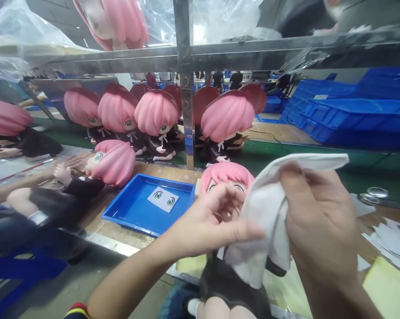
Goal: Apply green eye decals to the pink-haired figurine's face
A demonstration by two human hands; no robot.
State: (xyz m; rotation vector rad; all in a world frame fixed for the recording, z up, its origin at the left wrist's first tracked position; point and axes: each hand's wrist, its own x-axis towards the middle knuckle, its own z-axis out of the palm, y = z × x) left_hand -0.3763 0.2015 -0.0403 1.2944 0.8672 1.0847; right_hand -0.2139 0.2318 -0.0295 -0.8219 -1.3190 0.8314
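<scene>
A white cloth (264, 221) hangs in folds from my right hand (319, 217), whose fingers are closed on its upper part. My left hand (216, 221) is beside the cloth with its fingers bent and a gap between them and the thumb. The thumb is blurred and overlaps the cloth's edge; whether it presses on it I cannot tell. Behind and below both hands a pink-haired figurine (226, 173) in a black dress lies tilted back, face up. My left hand and the cloth hide most of its face.
A blue tray (127, 217) at left holds a white eye-decal sheet (163, 199). Several similar figurines (158, 115) sit on the green conveyor (286, 155). Another person's arm (20, 186) is near a lying figurine (111, 161). Paper sheets (391, 243) and blue crates (359, 119) are at right.
</scene>
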